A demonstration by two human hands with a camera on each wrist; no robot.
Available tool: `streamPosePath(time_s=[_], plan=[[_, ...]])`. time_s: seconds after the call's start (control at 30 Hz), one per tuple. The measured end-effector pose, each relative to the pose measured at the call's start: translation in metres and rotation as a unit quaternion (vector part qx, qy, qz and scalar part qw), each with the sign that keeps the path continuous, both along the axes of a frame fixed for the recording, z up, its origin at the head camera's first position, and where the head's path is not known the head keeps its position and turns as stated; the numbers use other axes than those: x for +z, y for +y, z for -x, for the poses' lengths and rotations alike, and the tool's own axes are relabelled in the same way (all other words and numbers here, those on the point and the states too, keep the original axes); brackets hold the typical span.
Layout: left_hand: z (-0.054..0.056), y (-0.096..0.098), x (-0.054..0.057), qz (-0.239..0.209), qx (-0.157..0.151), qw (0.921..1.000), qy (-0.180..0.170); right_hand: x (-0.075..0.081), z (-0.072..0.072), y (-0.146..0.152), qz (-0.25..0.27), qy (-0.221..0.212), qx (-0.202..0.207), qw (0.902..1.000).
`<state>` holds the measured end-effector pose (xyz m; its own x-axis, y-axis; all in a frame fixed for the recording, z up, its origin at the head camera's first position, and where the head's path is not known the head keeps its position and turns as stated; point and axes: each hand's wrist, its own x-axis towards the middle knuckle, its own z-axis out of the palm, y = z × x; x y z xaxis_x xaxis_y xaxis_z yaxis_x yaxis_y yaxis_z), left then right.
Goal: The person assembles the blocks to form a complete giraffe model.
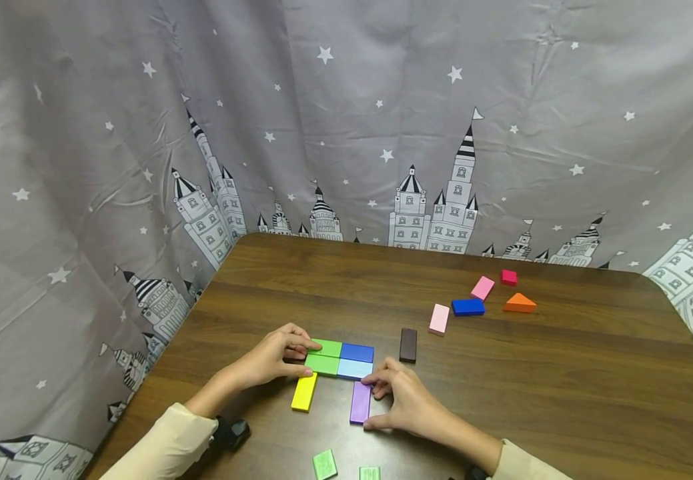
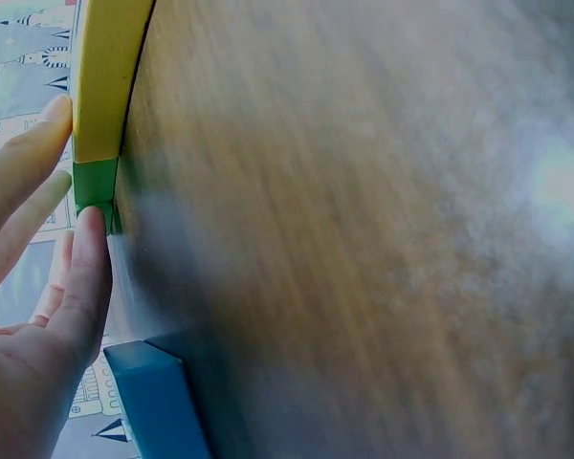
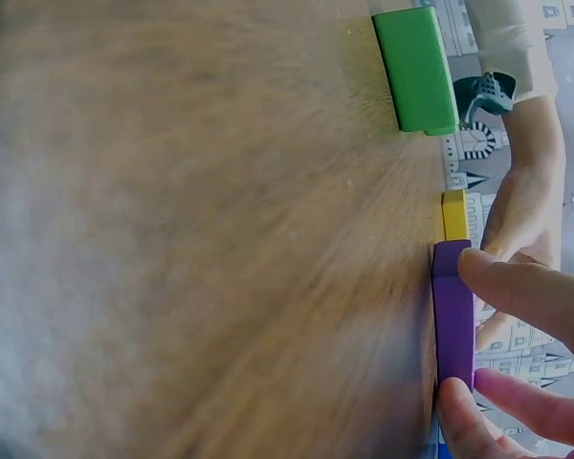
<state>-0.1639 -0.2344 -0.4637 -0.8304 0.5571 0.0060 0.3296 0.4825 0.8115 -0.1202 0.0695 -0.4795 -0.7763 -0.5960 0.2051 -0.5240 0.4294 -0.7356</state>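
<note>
Right hand (image 1: pixel 405 400) is pinching the purple block (image 1: pixel 360 404) end to end: thumb on its near end, fingers at its far end, partly curled. Purple block is lying flat on the worktop (image 1: pixel 562 373), far end sitting against the light blue block (image 1: pixel 355 370). Left hand (image 1: pixel 275 355) is half-open, holding the left end of the two green blocks (image 1: pixel 322 365) between thumb and index finger. Dark blue block (image 1: pixel 357 353) and light blue block are butting up to the greens' right ends. Yellow block (image 1: pixel 304 392) is lying just under the left thumb, meeting the near green edge. Dark brown block (image 1: pixel 408 345) is lying apart, beyond the right hand.
</note>
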Motion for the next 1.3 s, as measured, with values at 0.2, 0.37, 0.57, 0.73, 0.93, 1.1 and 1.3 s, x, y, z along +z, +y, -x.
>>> streamPosePath(time_s=[0.2, 0.37, 0.57, 0.73, 0.93, 1.1, 1.3], plan=[[0.0008, 0.0005, -0.0002, 0.001, -0.001, 1.0000, 0.000, -0.0004, 0.0016, 0.0002, -0.001, 0.006, 0.003, 1.0000], [0.0018, 0.0004, -0.0009, 0.001, -0.004, 1.0000, -0.001, -0.0008, 0.0027, -0.0002, -0.002, 0.012, 0.002, 0.9999], [0.0021, 0.0011, 0.0000, -0.001, -0.003, 1.0000, -0.001, -0.0021, 0.0042, -0.0002, 0.008, 0.019, 0.003, 0.9998], [0.0011, 0.0021, 0.0018, -0.011, -0.002, 0.9999, -0.006, -0.0026, 0.0051, -0.0004, 0.020, 0.021, 0.004, 0.9996], [0.0000, 0.0019, 0.0018, -0.007, -0.001, 0.9999, -0.007, -0.0021, 0.0048, -0.0007, 0.026, 0.010, 0.003, 0.9996], [-0.0002, 0.0011, 0.0013, -0.009, -0.001, 0.9999, -0.007, -0.0013, 0.0046, -0.0011, 0.032, 0.003, 0.005, 0.9995], [-0.0006, 0.0005, 0.0017, -0.007, -0.001, 0.9999, -0.008, -0.0013, 0.0046, -0.0017, 0.037, 0.001, 0.006, 0.9993]])
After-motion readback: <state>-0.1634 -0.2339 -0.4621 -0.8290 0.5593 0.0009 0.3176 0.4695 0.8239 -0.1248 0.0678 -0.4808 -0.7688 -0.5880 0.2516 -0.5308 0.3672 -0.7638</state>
